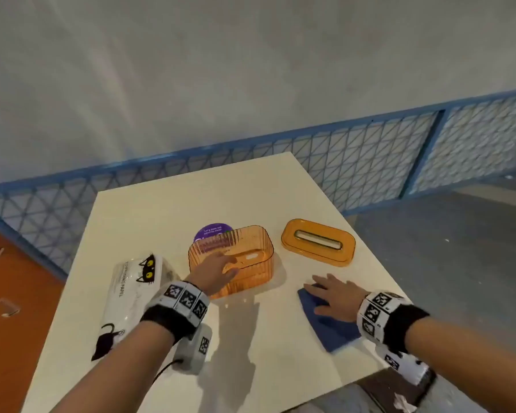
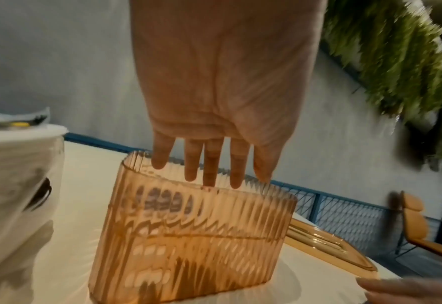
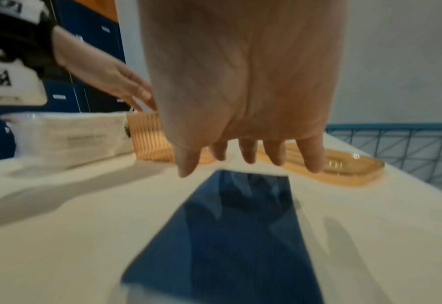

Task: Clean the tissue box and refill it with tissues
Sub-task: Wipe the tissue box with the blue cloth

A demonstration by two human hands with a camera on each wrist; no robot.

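An orange see-through ribbed tissue box (image 1: 245, 263) (image 2: 188, 236) stands without its lid in the middle of the white table (image 1: 161, 210). Its slotted orange lid (image 1: 318, 242) (image 2: 331, 244) (image 3: 344, 170) lies flat to the right. My left hand (image 1: 227, 265) (image 2: 209, 170) reaches over the box's near rim, fingers straight, holding nothing. A wrapped tissue pack (image 1: 134, 296) (image 2: 14, 174) (image 3: 66, 137) with cat prints lies left of the box. My right hand (image 1: 325, 289) (image 3: 250, 158) is spread open just over the far end of a blue cloth (image 1: 328, 323) (image 3: 227, 236).
A purple round disc (image 1: 212, 231) lies right behind the box. A blue mesh fence (image 1: 370, 156) runs behind the table. The table's right edge is close to the lid and the cloth. An orange chair (image 2: 417, 226) stands beyond that edge.
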